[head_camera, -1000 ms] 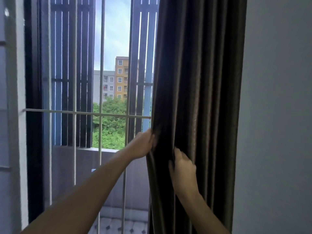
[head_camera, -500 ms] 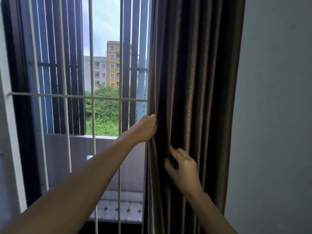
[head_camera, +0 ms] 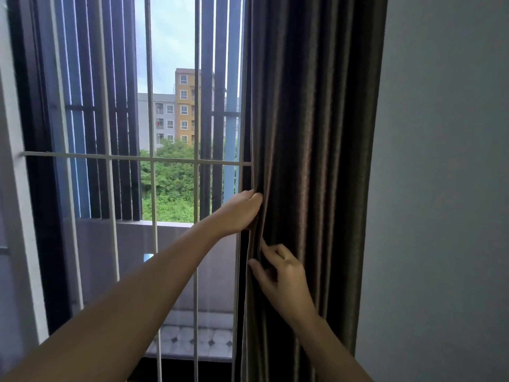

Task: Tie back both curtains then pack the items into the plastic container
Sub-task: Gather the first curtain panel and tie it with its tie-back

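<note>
At the far left stands the dark window frame (head_camera: 35, 188), then the pale grille bars (head_camera: 150, 161) with the balcony and buildings beyond. Against a second ago the bars sit wider in the view and the balcony floor shows lower down; the view has swung a little toward the glass, while the window itself looks unchanged.

Next comes the left hand (head_camera: 238, 213), at the curtain's left, window-side edge, a little below the horizontal grille bar. It is clenched on that edge, the thumb on the front of the cloth and the fingers gone behind it. A second ago it pressed into the folds at much the same edge; now the hold reads as a firmer, settled one, with the edge drawn straight beneath it.

Just below and to the right, the right hand (head_camera: 283, 274) has changed most. A second ago it lay half buried in a fold with its fingers out of sight. Now it is drawn out in front of the cloth, thumb and forefinger spread, their tips touching a pleat near the same edge; it grasps nothing that I can see.

The curtain (head_camera: 316, 161) hangs gathered in tight vertical pleats between the window frame's right side and the plain wall (head_camera: 440, 188). No tie-back, second curtain or container is visible. My judgement is that gathering is nearly done and tying has not begun, so packing lies well ahead.
</note>
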The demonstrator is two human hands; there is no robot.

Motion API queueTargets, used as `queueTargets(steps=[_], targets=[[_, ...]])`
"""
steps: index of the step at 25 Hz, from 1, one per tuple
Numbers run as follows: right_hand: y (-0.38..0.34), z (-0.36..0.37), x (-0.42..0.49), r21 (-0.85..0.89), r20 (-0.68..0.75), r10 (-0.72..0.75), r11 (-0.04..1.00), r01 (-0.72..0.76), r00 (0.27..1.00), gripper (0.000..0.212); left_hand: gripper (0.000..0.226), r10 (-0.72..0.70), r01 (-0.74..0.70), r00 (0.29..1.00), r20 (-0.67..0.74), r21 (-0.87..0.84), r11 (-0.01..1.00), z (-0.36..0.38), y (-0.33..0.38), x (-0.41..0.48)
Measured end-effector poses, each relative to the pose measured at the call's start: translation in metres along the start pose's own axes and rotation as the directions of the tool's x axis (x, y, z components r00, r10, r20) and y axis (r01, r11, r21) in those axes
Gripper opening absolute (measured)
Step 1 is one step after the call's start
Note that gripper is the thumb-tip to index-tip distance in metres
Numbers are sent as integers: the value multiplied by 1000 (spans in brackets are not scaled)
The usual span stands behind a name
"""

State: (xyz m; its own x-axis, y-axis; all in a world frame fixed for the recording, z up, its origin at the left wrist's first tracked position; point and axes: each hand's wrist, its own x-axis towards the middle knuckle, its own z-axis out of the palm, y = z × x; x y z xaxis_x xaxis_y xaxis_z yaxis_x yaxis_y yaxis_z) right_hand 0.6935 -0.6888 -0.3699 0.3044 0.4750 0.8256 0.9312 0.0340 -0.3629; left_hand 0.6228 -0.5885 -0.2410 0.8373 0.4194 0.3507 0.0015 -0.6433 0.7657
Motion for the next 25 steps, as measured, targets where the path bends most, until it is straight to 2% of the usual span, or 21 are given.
queueTargets(steps=[3, 6, 7, 9, 11, 12, 14, 15, 16, 18, 20, 23, 25], targets=[[-6, 9, -4, -31, -71, 31, 999, -34, 997, 60, 36, 60, -60, 998, -1, 44, 997, 2, 3, -4], [-5, 18, -10, -19, -121, 84, 996, -86, 989, 53, 35, 61, -60, 997, 39, -22, 998, 0, 2, -12], [-2, 19, -12, -5, -109, 99, 995, -100, 989, 51, 35, 72, -70, 997, 37, -43, 997, -1, 0, -13], [5, 23, -19, -8, -33, 98, 995, -98, 995, 50, 40, 162, -161, 986, -42, 24, 987, -4, -3, -12], [8, 25, -27, -36, 48, 93, 995, -92, 994, 52, 27, 235, -220, 964, -124, 126, 967, -5, -6, -8], [8, 26, -30, -54, 76, 97, 994, -93, 992, 54, 24, 219, -206, 968, -126, 113, 972, -5, -6, -6], [6, 29, -33, -86, 99, 97, 992, -89, 990, 55, 39, 146, -144, 988, -48, 47, 989, -1, -9, -2], [7, 32, -33, -93, 104, 100, 992, -90, 990, 54, 46, 100, -99, 995, -13, 80, 992, 1, -11, -1], [10, 33, -33, -103, 109, 108, 990, -97, 988, 52, 44, 69, -68, 998, -8, 127, 990, 3, -14, -1], [14, 34, -31, -139, 110, 142, 982, -126, 984, 47, 24, 39, -21, 996, -83, 205, 979, 4, -20, 0], [17, 31, -30, -167, 49, 123, 979, -114, 991, 47, 35, 76, -7, 980, -186, 350, 937, 2, -23, -2], [10, 18, -19, -187, -205, 31, 980, -70, 978, 57, 37, 215, -32, 940, -264, 560, 828, -1, -29, 1], [3, 4, 5, -171, -376, -10, 984, -59, 927, 61, 34, 272, -63, 908, -318, 538, 841, -3, -39, 4]])
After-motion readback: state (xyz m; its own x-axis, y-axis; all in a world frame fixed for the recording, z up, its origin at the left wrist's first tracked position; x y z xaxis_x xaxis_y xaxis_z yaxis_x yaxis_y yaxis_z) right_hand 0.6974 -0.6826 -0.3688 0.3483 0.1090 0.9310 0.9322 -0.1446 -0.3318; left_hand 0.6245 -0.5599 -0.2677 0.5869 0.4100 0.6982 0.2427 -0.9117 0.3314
